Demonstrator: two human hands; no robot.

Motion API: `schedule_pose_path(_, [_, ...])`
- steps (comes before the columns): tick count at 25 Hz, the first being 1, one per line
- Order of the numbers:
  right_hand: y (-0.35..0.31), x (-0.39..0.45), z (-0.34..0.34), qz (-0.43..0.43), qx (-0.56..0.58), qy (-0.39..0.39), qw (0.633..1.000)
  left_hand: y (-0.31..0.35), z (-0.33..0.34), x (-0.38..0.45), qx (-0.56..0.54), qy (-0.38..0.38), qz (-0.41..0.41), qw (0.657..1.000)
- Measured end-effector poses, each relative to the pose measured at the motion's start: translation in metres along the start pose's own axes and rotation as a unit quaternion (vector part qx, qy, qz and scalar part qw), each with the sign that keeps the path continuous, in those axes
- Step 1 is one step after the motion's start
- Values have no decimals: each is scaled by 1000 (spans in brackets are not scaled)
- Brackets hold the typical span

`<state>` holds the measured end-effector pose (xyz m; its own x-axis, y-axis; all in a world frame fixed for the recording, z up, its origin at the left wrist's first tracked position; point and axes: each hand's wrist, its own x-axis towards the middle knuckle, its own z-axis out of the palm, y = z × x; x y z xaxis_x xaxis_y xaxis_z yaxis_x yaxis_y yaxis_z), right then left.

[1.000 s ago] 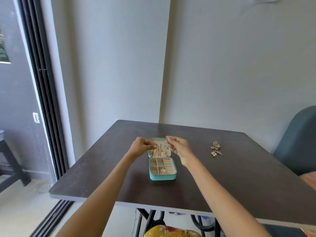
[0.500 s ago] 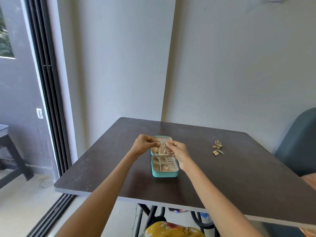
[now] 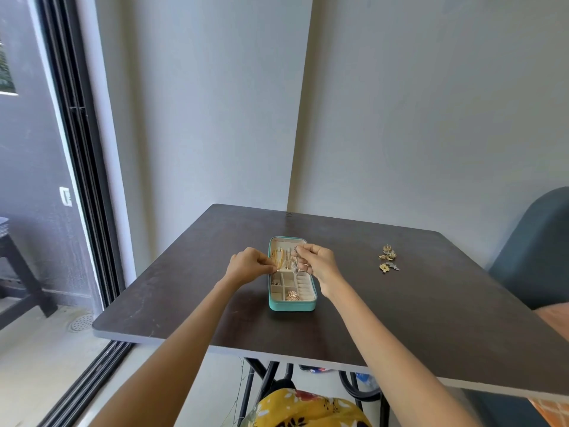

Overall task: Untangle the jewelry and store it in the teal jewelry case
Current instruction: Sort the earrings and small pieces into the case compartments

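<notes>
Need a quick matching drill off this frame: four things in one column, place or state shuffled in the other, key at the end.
Things:
1. teal jewelry case
2. loose jewelry pile
3. left hand
4. right hand

Place or state:
A. on the table, right of the case, untouched
B. pinching a chain over the lid
C. open, lid laid back
D. fingers curled at the case's left edge

Pairs: 1-C, 2-A, 3-D, 4-B

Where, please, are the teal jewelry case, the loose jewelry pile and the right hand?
teal jewelry case [image 3: 292,306]: head view, on its front wall.
loose jewelry pile [image 3: 388,257]: head view, on the gold cluster's middle.
right hand [image 3: 318,262]: head view, on the hand's back.
</notes>
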<state>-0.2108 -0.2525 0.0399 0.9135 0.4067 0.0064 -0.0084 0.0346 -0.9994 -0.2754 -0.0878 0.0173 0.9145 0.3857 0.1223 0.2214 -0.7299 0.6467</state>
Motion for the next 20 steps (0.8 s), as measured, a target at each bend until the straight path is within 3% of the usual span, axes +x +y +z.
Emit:
schedule_pose_path(8, [-5, 4, 21, -67, -131, -15, 989, -1, 2, 1, 42, 19, 13, 999])
schedule_pose_path(14, [8, 6, 27, -64, -281, -10, 957, -7, 3, 3, 33, 17, 11, 999])
schedule_pose_path(20, [7, 7, 32, -24, -248, -27, 968, -6, 3, 4, 36, 19, 9, 999])
